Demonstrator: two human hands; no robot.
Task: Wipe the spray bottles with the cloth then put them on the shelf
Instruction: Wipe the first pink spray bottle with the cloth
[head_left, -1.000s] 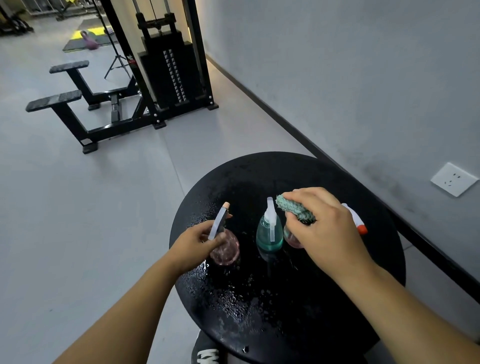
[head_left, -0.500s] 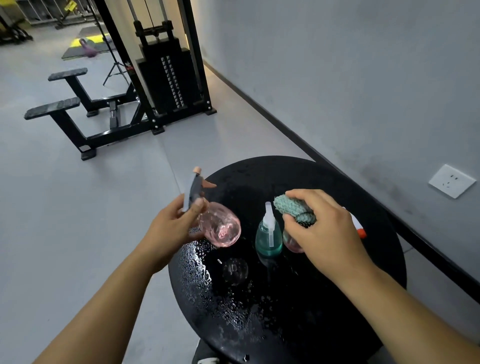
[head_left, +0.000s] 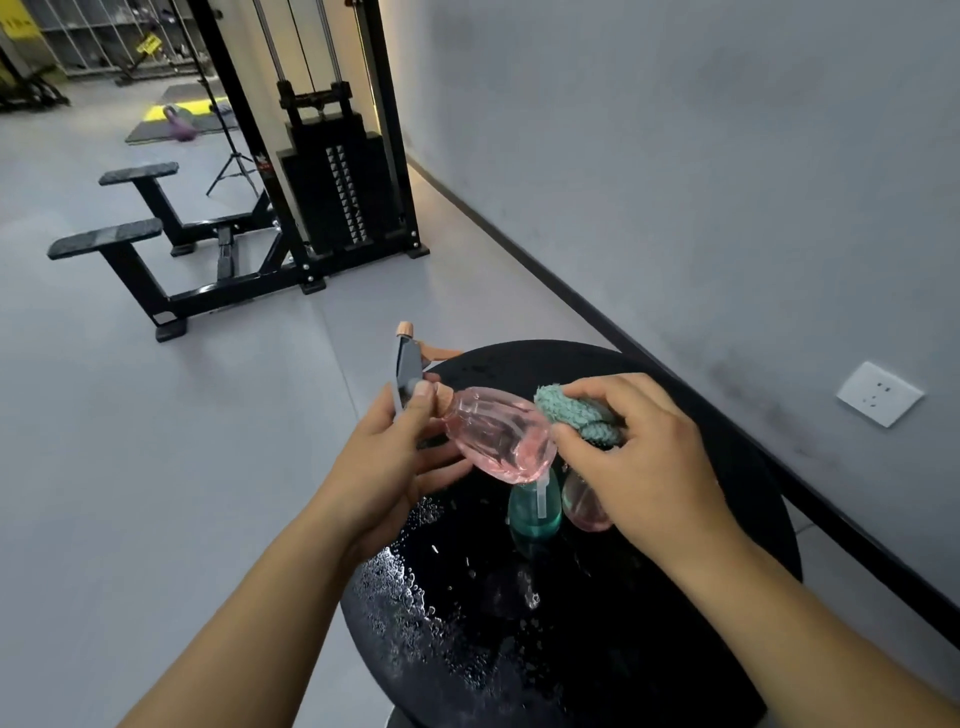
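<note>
Ribbed teal cloth against faceted pink bottle

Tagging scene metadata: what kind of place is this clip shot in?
Most likely a gym. A black cable machine with a pin-loaded weight stack stands by the grey wall, black padded benches sit beside it, and a purple kettlebell rests on a floor mat behind.
</note>
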